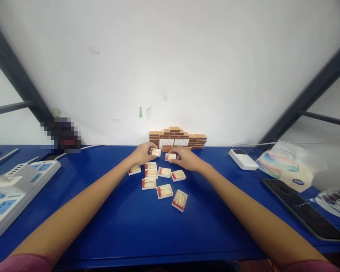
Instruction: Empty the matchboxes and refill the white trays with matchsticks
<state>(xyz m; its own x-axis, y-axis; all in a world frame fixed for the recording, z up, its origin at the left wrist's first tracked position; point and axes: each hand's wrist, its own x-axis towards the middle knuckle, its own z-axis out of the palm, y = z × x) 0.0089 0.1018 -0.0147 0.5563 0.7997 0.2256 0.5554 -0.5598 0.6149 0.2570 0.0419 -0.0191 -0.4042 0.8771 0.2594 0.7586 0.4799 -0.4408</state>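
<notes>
My left hand (145, 152) is closed on a white matchbox tray (155, 152) full of red-tipped matches, held slightly tilted. Close by, my right hand (184, 158) grips another matchbox tray (170, 156), its thumb and fingers at the right end. Just beyond both hands, a stack of brown matchboxes (197, 141) stands against the wall, with a row of white pieces (174, 142) set upright in its middle. Several more trays of matches, such as one angled tray (180, 200) and one flat tray (164, 191), lie on the table nearer to me.
The blue table (130, 234) meets a white wall (170, 68). At left lies a power strip (25, 189) with a plug and cable. On the right are a white device (243, 159), a tissue pack (289, 170), a black phone (304, 209) and a clear plastic item (336, 198).
</notes>
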